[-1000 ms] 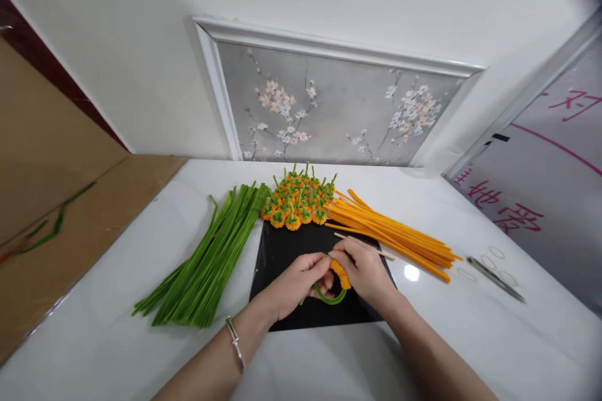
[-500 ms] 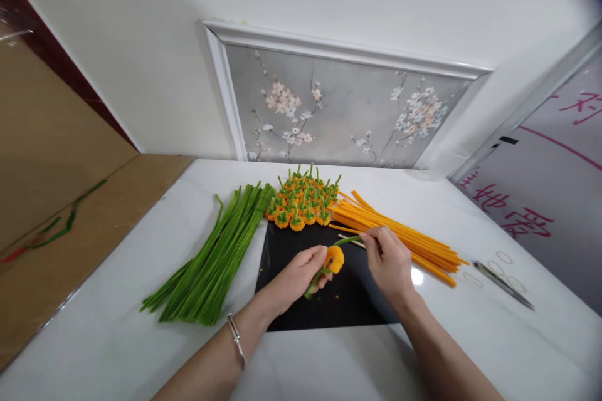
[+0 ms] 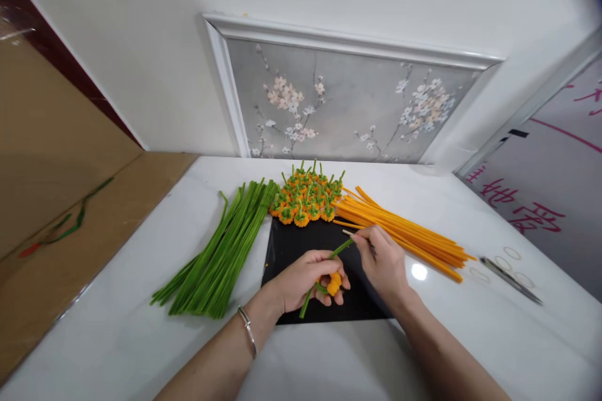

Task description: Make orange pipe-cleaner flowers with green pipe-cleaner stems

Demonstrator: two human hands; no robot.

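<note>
From here, my left hand (image 3: 313, 276) grasps an orange curl (image 3: 334, 284) with a green stem (image 3: 342, 248), above the black mat (image 3: 301, 241); my right hand (image 3: 383, 261) is bent in at the stem's upper end, but whether it grips I cannot tell. Beyond, small pumpkins (image 3: 301, 218) cluster between green strips (image 3: 219, 257) and orange strips (image 3: 404, 225) on the white desk (image 3: 141, 351)

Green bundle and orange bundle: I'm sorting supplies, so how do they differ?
The green bundle lies left of the black mat; the orange bundle lies mostly to its right. The green bundle's near end points to the lower left, the orange bundle's to the lower right. The green bundle looks broader than the orange bundle. Both are loose bunches of long, thin strands.
</note>
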